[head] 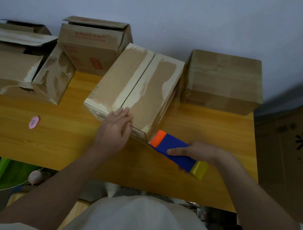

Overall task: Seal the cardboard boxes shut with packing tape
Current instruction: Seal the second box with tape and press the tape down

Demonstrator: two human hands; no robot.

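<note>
From the head camera, the middle box (136, 90) lay on the wooden table (42, 136), turned at a slant so that its long axis, and the open seam between its two top flaps, ran from the near edge up and away to the right. The left hand (115, 129) rested flat, fingers together, on the box's near end right at the foot of that seam, pressing the flaps down. The right hand (196, 152) was clamped around a blue tape dispenser (176, 152), its orange end pointing at the box's near right corner and just beside it. So the seam's start lay to the left of and slightly beyond the dispenser, nearer the left hand than the right; the dispenser would probably need to shift left before running up the seam. An already closed box (224, 83) stood far right, and open boxes (90, 44) stood far left.
</note>
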